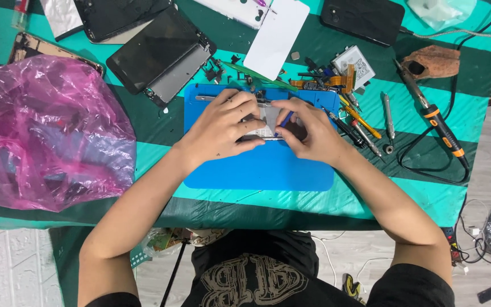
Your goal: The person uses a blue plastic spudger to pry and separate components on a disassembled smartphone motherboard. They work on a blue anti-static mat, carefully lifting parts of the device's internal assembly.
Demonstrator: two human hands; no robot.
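— What screens do you have in front of you?

— You have a dark phone screen panel (157, 54) beyond the blue mat, lying tilted, with a grey strip on its lower right side. Left of it lies another black panel (117, 17). A black phone (362, 18) lies face down at the far right.

— And packages?

— A crumpled pink plastic bag (46, 133) sits at your left. A white battery with a label (354, 63) lies near the tools.
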